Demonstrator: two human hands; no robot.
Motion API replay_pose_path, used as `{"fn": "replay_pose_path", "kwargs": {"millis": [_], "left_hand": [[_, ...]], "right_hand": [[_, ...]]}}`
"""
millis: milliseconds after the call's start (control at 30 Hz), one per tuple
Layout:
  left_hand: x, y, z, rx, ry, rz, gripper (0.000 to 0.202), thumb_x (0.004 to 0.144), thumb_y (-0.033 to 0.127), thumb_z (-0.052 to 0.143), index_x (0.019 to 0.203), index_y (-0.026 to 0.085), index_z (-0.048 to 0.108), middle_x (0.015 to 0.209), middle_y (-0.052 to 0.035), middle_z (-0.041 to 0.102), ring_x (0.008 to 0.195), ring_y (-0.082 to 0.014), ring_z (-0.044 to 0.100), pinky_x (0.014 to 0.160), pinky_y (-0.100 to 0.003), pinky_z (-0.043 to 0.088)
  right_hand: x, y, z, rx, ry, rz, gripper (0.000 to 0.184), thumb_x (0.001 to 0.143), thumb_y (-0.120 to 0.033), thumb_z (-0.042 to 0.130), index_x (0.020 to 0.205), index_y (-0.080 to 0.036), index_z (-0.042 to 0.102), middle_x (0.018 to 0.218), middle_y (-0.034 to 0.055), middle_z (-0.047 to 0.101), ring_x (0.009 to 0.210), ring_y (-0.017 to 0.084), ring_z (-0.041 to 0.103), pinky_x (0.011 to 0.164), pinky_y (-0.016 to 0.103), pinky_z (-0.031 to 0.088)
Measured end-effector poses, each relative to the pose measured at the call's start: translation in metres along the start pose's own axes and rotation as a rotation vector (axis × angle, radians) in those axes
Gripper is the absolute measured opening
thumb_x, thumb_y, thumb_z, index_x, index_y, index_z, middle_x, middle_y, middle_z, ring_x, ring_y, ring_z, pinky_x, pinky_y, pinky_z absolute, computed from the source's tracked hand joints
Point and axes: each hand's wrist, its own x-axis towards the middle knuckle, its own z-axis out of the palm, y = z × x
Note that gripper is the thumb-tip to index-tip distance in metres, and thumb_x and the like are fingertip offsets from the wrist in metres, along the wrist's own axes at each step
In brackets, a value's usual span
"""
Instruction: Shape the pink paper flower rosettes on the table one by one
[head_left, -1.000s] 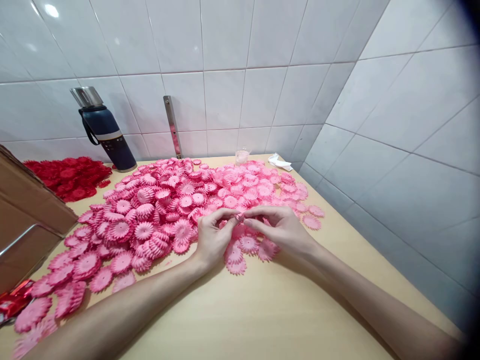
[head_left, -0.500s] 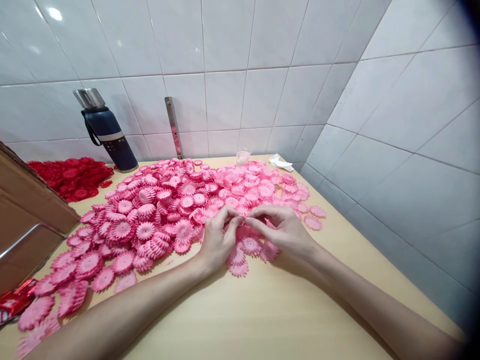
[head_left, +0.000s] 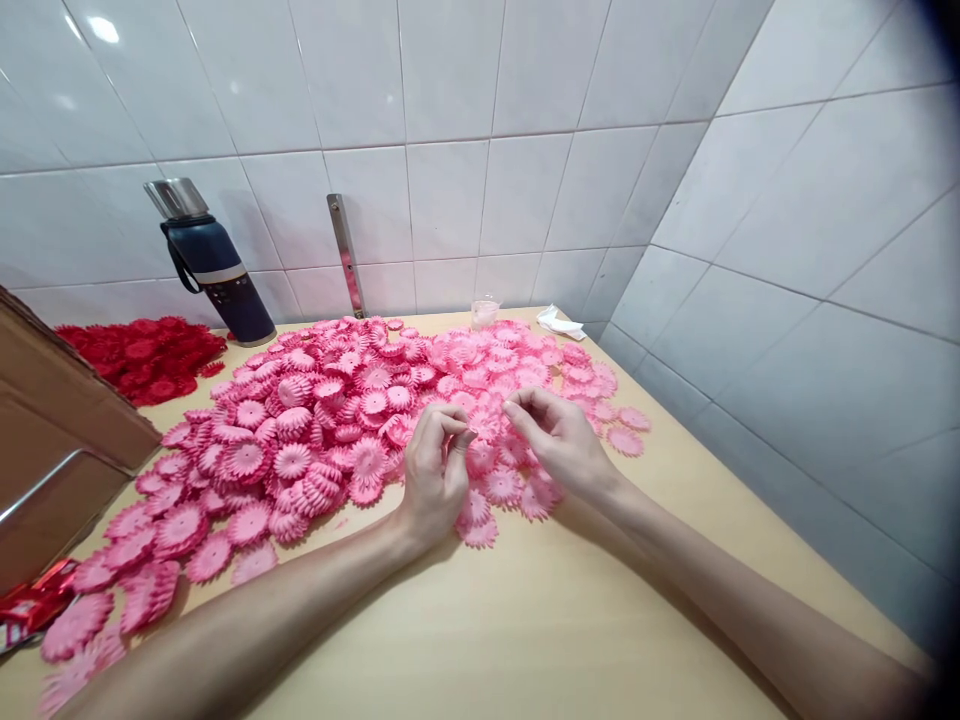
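Observation:
A wide heap of pink ruffled flower discs (head_left: pixel 337 410) covers the wooden table (head_left: pixel 525 620). My left hand (head_left: pixel 435 475) hovers at the heap's near edge, its fingers curled and pinched together at the tips. My right hand (head_left: pixel 559 440) is just to its right, fingers also bent into a pinch over the discs. A small gap separates the two hands. What each pinch holds is too small to make out.
A dark blue flask (head_left: pixel 210 265) with a steel cap stands at the back left by a pile of red discs (head_left: pixel 142 355). A cardboard box (head_left: pixel 52 430) sits at the left edge. A small clear cup (head_left: pixel 484 312) and crumpled white paper (head_left: pixel 559 324) lie by the tiled wall.
My hands, which met fingertip to fingertip over the discs, have drawn apart; the right hand has lifted slightly toward the back.

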Motion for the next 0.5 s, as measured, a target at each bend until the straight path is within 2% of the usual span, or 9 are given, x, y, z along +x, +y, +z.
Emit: {"fn": "replay_pose_path", "kwargs": {"millis": [200, 267, 333, 367, 433, 500], "left_hand": [[0.0, -0.003, 0.0, -0.012, 0.029, -0.046, 0.011, 0.088, 0.013, 0.047, 0.079, 0.02, 0.044, 0.087, -0.0034, 0.052, 0.08, -0.0146, 0.052, 0.069, -0.026, 0.043], [-0.002, -0.005, 0.0, -0.045, 0.057, -0.034, 0.011, 0.089, 0.013, 0.044, 0.081, 0.02, 0.043, 0.089, -0.0035, 0.051, 0.078, -0.0137, 0.052, 0.068, -0.026, 0.044], [-0.003, -0.006, 0.0, -0.074, 0.091, -0.003, 0.01, 0.09, 0.013, 0.042, 0.084, 0.021, 0.043, 0.09, -0.0037, 0.051, 0.077, -0.0133, 0.052, 0.067, -0.026, 0.045], [-0.003, -0.006, 0.0, -0.065, 0.075, 0.003, 0.009, 0.09, 0.013, 0.042, 0.085, 0.02, 0.044, 0.089, -0.0037, 0.052, 0.078, -0.0137, 0.052, 0.068, -0.026, 0.045], [-0.002, -0.005, -0.001, -0.026, 0.011, -0.008, 0.009, 0.089, 0.012, 0.044, 0.088, 0.02, 0.048, 0.088, -0.004, 0.054, 0.082, -0.0151, 0.053, 0.072, -0.028, 0.046], [0.0, -0.005, -0.001, 0.02, -0.017, -0.04, 0.016, 0.086, 0.009, 0.046, 0.097, 0.019, 0.052, 0.096, -0.0059, 0.056, 0.09, -0.0171, 0.055, 0.08, -0.031, 0.046]], "right_hand": [[0.004, 0.008, 0.007, -0.022, 0.108, -0.043, 0.027, 0.084, -0.044, 0.056, 0.078, -0.018, 0.059, 0.07, 0.0031, 0.058, 0.06, 0.015, 0.051, 0.053, 0.027, 0.042], [0.008, 0.012, 0.003, -0.034, 0.184, -0.032, 0.027, 0.085, -0.043, 0.055, 0.078, -0.018, 0.06, 0.07, 0.0034, 0.06, 0.06, 0.015, 0.052, 0.054, 0.027, 0.043], [0.013, 0.015, -0.008, -0.043, 0.345, 0.014, 0.028, 0.084, -0.043, 0.055, 0.077, -0.017, 0.062, 0.068, 0.0037, 0.061, 0.06, 0.016, 0.054, 0.056, 0.029, 0.045], [0.016, 0.016, -0.015, -0.056, 0.377, 0.007, 0.027, 0.082, -0.043, 0.058, 0.076, -0.017, 0.063, 0.069, 0.0044, 0.062, 0.062, 0.017, 0.056, 0.059, 0.03, 0.047], [0.02, 0.015, -0.028, -0.113, 0.333, -0.017, 0.026, 0.079, -0.042, 0.063, 0.082, -0.016, 0.067, 0.078, 0.0074, 0.067, 0.07, 0.02, 0.061, 0.068, 0.035, 0.05], [0.021, 0.012, -0.033, -0.212, 0.253, -0.026, 0.029, 0.077, -0.042, 0.065, 0.091, -0.016, 0.069, 0.088, 0.0099, 0.07, 0.076, 0.023, 0.064, 0.071, 0.04, 0.052]]}}
